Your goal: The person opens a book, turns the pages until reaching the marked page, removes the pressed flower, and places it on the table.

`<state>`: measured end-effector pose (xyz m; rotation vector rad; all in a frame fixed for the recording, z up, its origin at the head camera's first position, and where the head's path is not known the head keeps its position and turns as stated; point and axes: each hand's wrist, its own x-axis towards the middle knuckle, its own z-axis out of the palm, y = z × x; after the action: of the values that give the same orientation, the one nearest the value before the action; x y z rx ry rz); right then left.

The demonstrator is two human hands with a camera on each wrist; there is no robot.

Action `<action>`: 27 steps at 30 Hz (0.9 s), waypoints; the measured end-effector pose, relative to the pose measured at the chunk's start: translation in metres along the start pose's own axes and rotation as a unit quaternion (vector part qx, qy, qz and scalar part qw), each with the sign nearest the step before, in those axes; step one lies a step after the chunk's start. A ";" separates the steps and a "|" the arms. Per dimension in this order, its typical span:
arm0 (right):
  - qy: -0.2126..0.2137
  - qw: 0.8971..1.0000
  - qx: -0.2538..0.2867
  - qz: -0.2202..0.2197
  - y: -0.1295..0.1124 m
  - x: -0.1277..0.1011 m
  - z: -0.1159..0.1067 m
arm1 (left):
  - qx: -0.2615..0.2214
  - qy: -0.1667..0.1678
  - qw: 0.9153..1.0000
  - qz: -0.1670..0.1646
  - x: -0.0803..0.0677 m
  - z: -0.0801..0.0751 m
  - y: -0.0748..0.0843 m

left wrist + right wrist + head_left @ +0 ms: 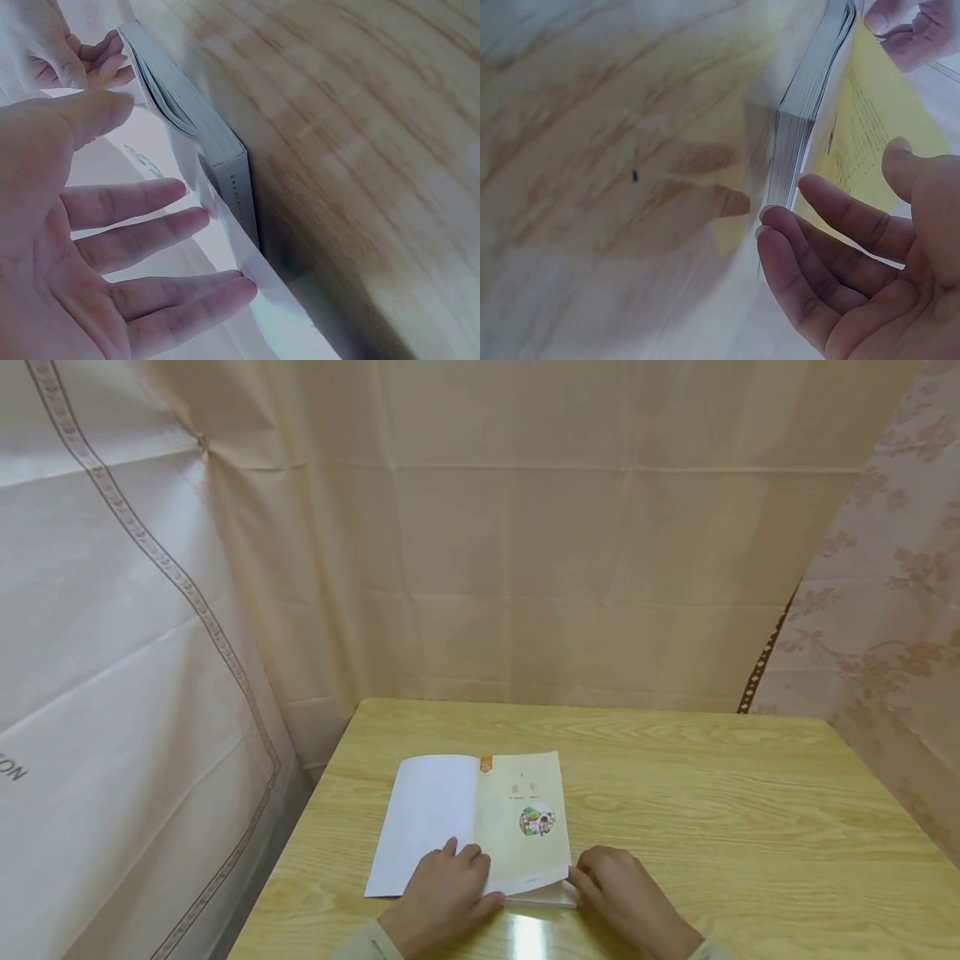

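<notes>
Pale yellow title page up, the book [480, 822] lies open near the front-left part of the wooden table [712, 793], and everything here is placed against it. Nearest, at the book's front edge, the left hand [442, 897] rests flat across the gutter, fingers straight and spread over the white inside cover and the foot of the yellow page; it pins paper rather than gripping it. In the left wrist view those fingers [150, 247] lie relaxed on the white sheet beside the spine. At the book's front-right corner, the right hand [622, 893] has its fingertips [780, 225] against the fore-edge of the page block, loosely bent, with the thumb over the yellow leaf. Whether it has actually caught a leaf I cannot tell.

The risk, as I judge it, sits at that corner. Fingertips pushing into a stack of thin edges may lift several leaves together, or crease the yellow page if the thumb drags it while the left hand pins its foot. The book may also slide on the glossy tabletop if the left hand's pressure eases, since nothing else stops it.

Beyond the book, bare wood runs to the far edge, then a creased beige cloth backdrop [525, 568], with a floral curtain [892, 635] to its right.
</notes>
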<state>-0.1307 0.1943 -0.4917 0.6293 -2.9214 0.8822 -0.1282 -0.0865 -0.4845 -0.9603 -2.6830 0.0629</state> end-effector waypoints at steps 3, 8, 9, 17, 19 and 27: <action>0.007 1.000 0.005 -0.008 -0.001 0.000 0.003 | 0.001 0.009 1.000 -0.001 0.000 0.000 0.003; 0.019 1.000 -0.006 0.009 -0.003 0.000 0.005 | 0.020 0.054 0.998 0.004 0.005 0.005 0.011; 0.021 1.000 -0.006 0.012 -0.004 0.000 0.006 | 0.026 0.062 0.998 0.003 0.006 0.005 0.013; -0.004 1.000 0.000 -0.005 -0.003 -0.002 0.003 | -0.002 0.005 0.999 -0.035 0.010 0.001 0.017; -0.005 1.000 -0.004 -0.014 -0.002 -0.003 0.002 | -0.016 0.006 0.999 -0.042 0.010 0.001 0.014; 0.000 1.000 -0.019 0.000 -0.001 -0.002 0.004 | -0.045 0.167 0.982 -0.079 0.010 -0.001 -0.005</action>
<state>-0.1282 0.1918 -0.4947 0.6269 -2.9299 0.8255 -0.1380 -0.0843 -0.4809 -0.7058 -2.4537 -0.2349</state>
